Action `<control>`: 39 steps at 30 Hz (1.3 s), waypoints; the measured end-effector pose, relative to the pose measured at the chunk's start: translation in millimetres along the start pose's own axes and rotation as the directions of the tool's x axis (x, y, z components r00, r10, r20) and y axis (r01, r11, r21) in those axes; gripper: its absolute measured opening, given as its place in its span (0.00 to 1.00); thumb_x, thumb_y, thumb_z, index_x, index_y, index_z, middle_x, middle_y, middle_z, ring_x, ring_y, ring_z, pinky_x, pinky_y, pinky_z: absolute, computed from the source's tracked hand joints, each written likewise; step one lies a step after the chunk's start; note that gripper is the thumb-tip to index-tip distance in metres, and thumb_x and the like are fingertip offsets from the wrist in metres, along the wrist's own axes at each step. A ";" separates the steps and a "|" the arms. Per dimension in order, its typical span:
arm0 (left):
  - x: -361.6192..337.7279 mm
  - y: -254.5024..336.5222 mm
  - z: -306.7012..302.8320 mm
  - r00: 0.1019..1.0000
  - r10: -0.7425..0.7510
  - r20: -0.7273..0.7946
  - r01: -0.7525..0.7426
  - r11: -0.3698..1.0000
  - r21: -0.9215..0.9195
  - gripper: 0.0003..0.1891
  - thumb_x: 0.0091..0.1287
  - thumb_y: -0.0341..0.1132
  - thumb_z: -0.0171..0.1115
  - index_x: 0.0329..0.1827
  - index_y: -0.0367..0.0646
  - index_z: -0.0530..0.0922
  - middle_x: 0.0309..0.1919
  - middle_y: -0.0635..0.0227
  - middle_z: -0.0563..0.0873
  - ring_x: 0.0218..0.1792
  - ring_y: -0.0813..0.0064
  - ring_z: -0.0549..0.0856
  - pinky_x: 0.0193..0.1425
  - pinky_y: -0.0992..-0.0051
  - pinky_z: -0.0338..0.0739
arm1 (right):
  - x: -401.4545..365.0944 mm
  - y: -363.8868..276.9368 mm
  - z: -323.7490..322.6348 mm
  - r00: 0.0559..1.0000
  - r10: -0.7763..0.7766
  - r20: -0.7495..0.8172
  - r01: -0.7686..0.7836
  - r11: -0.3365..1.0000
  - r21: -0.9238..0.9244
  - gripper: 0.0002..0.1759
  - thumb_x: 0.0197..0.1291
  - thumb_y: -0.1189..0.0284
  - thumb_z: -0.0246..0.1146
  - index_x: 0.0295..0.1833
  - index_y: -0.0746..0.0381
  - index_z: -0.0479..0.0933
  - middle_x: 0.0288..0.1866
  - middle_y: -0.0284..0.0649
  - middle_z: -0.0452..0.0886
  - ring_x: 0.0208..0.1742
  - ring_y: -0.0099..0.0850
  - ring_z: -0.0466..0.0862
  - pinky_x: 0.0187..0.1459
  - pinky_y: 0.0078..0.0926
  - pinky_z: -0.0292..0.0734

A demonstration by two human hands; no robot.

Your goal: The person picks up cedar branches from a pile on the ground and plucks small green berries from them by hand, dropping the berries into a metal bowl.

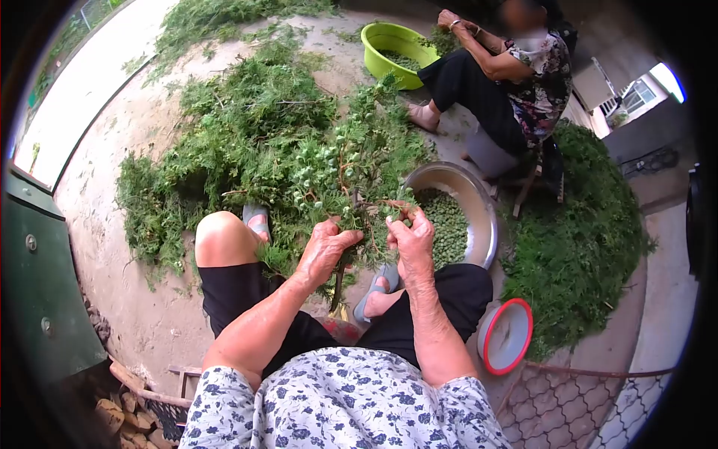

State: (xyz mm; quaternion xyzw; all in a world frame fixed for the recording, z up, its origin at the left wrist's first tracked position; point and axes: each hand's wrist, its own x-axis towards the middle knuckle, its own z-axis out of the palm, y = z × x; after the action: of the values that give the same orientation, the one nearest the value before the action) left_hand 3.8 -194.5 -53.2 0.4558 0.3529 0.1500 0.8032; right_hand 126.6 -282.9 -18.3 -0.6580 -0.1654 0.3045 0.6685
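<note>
My left hand (327, 245) is closed around the woody stem of a leafy evergreen branch (355, 200) that bears round green cones. The lower end of the stem sticks out below the hand, between my knees. My right hand (413, 236) has thumb and fingers pinched together at a side sprig of the same branch, apparently on a small pale green cone. Just right of that hand sits a wide metal basin (485, 198), partly filled with green cones (449, 224). Part of the basin is hidden behind my right hand and knee.
A heap of cut evergreen branches (247, 120) covers the ground ahead. Another pile (580, 247) lies at the right. A seated person (501, 82) works beside a yellow-green tub (374, 49). A red-rimmed bowl (506, 340) stands by my right thigh, and a green metal box (45, 262) at left.
</note>
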 end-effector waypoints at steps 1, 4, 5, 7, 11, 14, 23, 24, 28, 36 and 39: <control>0.6 1.9 1.8 1.000 0.004 -0.012 -0.004 0.999 0.033 0.11 0.54 0.36 0.65 0.31 0.38 0.75 0.22 0.73 0.77 0.21 0.82 0.76 0.18 0.79 0.71 | -1.1 -2.0 1.9 1.000 -0.006 -0.019 0.006 1.000 -0.005 0.12 0.53 0.78 0.63 0.44 0.65 0.73 0.25 0.27 0.69 0.17 0.13 0.66 0.17 0.11 0.59; -1.4 5.0 5.4 1.000 0.009 -0.007 -0.008 0.997 0.075 0.11 0.54 0.36 0.65 0.30 0.38 0.75 0.21 0.72 0.77 0.19 0.82 0.75 0.17 0.80 0.70 | 1.0 0.4 0.2 1.000 0.008 -0.028 -0.007 0.999 0.037 0.12 0.54 0.76 0.64 0.43 0.65 0.73 0.25 0.27 0.69 0.17 0.13 0.66 0.17 0.11 0.59; -1.3 5.2 5.8 1.000 0.010 0.011 -0.010 0.996 0.084 0.11 0.54 0.36 0.65 0.30 0.37 0.75 0.21 0.72 0.77 0.19 0.81 0.75 0.18 0.80 0.70 | 0.8 1.7 -0.5 0.998 0.014 -0.057 -0.014 1.000 0.003 0.10 0.55 0.74 0.64 0.41 0.65 0.73 0.25 0.27 0.69 0.17 0.13 0.65 0.17 0.12 0.58; -1.0 4.6 9.3 0.999 0.035 -0.018 -0.033 0.995 0.093 0.12 0.54 0.36 0.65 0.29 0.37 0.75 0.20 0.71 0.77 0.19 0.81 0.75 0.18 0.80 0.71 | 1.8 0.7 -4.3 0.998 0.042 -0.055 -0.045 0.997 -0.068 0.10 0.56 0.73 0.64 0.40 0.65 0.73 0.25 0.27 0.69 0.17 0.13 0.65 0.17 0.12 0.58; -2.3 13.3 6.5 1.000 -0.004 -0.014 0.006 0.989 0.148 0.14 0.55 0.39 0.64 0.32 0.35 0.76 0.22 0.68 0.77 0.22 0.80 0.76 0.21 0.78 0.72 | -3.8 3.8 -16.4 0.987 0.154 0.036 -0.155 0.988 0.010 0.09 0.56 0.70 0.63 0.36 0.62 0.71 0.26 0.29 0.71 0.19 0.16 0.68 0.16 0.11 0.59; 0.5 11.0 5.2 0.999 -0.033 -0.040 0.040 0.980 0.195 0.14 0.56 0.39 0.63 0.32 0.35 0.77 0.25 0.67 0.78 0.24 0.78 0.77 0.24 0.78 0.73 | -11.9 6.5 -19.0 0.956 0.246 0.159 -0.279 0.932 0.233 0.10 0.58 0.68 0.60 0.39 0.62 0.70 0.27 0.34 0.74 0.20 0.20 0.73 0.16 0.11 0.61; 3.9 4.9 3.2 0.999 -0.024 -0.037 0.031 0.978 0.208 0.14 0.56 0.38 0.63 0.27 0.34 0.73 0.20 0.68 0.72 0.21 0.77 0.76 0.20 0.76 0.73 | -8.5 -1.1 -73.9 0.966 -0.228 -0.121 0.196 0.953 -0.231 0.10 0.59 0.81 0.52 0.46 0.68 0.72 0.33 0.37 0.74 0.27 0.20 0.77 0.27 0.17 0.75; 4.3 3.0 1.9 0.999 -0.031 -0.032 0.037 0.978 0.203 0.14 0.55 0.38 0.64 0.26 0.35 0.73 0.20 0.70 0.73 0.21 0.78 0.75 0.21 0.77 0.72 | 5.6 11.4 -106.5 0.934 -0.337 -0.121 0.241 0.841 -0.484 0.14 0.54 0.84 0.52 0.47 0.67 0.74 0.42 0.42 0.74 0.39 0.30 0.79 0.43 0.26 0.76; 8.4 -3.3 1.3 0.998 -0.052 -0.021 0.055 0.983 0.174 0.12 0.55 0.37 0.64 0.29 0.36 0.76 0.20 0.70 0.76 0.20 0.79 0.76 0.17 0.77 0.71 | 13.7 0.4 -130.0 0.786 -0.618 -0.029 0.158 0.247 -0.956 0.17 0.50 0.83 0.55 0.48 0.65 0.75 0.51 0.47 0.71 0.54 0.40 0.73 0.57 0.32 0.66; -1.3 4.5 13.4 1.000 -0.011 0.006 0.010 0.981 0.196 0.11 0.56 0.34 0.61 0.26 0.33 0.73 0.16 0.66 0.76 0.15 0.77 0.76 0.15 0.76 0.70 | -26.6 2.9 7.4 0.999 0.018 0.044 -0.017 1.000 -0.020 0.20 0.58 0.73 0.60 0.52 0.73 0.67 0.40 0.42 0.76 0.25 0.20 0.78 0.17 0.11 0.68; 8.5 -16.1 12.9 1.000 0.007 -0.007 -0.005 0.981 0.194 0.13 0.58 0.36 0.60 0.23 0.34 0.72 0.16 0.67 0.76 0.16 0.79 0.75 0.15 0.76 0.70 | -16.7 11.6 20.7 0.988 0.149 0.046 -0.153 0.984 0.086 0.22 0.58 0.66 0.62 0.50 0.72 0.68 0.35 0.42 0.75 0.20 0.20 0.77 0.14 0.13 0.68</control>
State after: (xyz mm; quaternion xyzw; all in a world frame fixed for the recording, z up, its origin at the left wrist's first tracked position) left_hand 17.5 -206.5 -66.0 0.5324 0.3677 0.1191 0.7531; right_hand 98.8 -277.8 -25.0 -0.6319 -0.1145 0.3744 0.6689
